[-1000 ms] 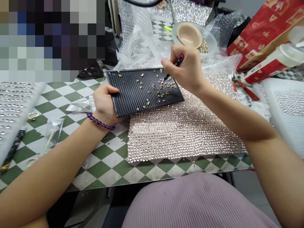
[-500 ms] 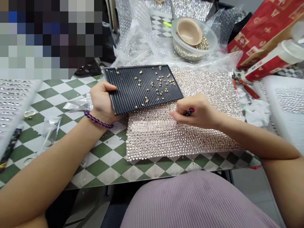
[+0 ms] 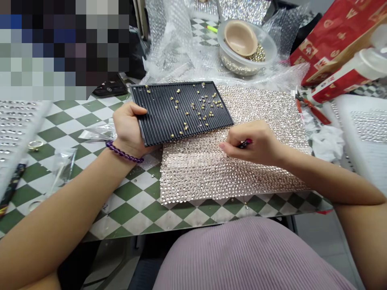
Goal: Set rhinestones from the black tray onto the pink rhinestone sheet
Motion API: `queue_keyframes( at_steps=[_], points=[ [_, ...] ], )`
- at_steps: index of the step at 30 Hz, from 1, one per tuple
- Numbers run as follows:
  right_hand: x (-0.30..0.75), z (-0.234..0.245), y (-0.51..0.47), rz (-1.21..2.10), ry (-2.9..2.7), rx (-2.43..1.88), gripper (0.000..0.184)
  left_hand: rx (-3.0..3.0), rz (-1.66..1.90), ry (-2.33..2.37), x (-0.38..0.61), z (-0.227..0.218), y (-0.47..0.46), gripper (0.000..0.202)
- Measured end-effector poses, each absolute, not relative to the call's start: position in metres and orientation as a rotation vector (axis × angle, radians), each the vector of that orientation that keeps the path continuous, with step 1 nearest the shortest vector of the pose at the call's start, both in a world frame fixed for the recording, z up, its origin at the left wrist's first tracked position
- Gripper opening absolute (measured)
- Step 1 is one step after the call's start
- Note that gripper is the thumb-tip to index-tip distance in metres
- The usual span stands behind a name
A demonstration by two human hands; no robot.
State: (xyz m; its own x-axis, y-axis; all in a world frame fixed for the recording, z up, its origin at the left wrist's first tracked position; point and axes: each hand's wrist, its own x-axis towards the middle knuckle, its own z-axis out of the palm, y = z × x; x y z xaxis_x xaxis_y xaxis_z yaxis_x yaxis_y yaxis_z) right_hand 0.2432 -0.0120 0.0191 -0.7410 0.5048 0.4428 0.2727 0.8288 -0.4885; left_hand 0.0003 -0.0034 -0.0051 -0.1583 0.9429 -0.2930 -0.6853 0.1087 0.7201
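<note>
My left hand [image 3: 128, 128] grips the left end of a black ribbed tray [image 3: 181, 110] scattered with several small gold rhinestones. The tray rests partly on a sheet covered in rhinestones [image 3: 238, 161] on the checkered table. My right hand [image 3: 252, 143] is closed round a pink-tipped picker pen [image 3: 245, 142] and presses its tip down on the sheet just below the tray's right corner. A purple bead bracelet is on my left wrist.
A clear bowl [image 3: 266, 44] with a beige dish and rhinestones stands behind the tray amid bubble wrap. A black phone [image 3: 109, 88] lies at left back. Red pliers [image 3: 313, 108] and a red box [image 3: 335, 36] are at right; another rhinestone sheet [image 3: 15, 125] at far left.
My right hand came down from over the tray to the rhinestone sheet with the pen, then stayed almost still. My left hand kept hold of the tray.
</note>
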Motion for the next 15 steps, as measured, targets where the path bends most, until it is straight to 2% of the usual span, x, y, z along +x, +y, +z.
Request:
queue_keyframes(
  at_steps=[10, 15],
  points=[
    [0.243, 0.027, -0.015, 0.577, -2.368, -0.599, 0.037, 0.325, 1.472, 0.913, 0.001, -0.003, -0.002, 0.026],
    [0.237, 0.038, 0.006, 0.457, -2.225, -0.717, 0.04, 0.331, 1.479, 0.916, 0.002, -0.002, -0.004, 0.025]
  ],
)
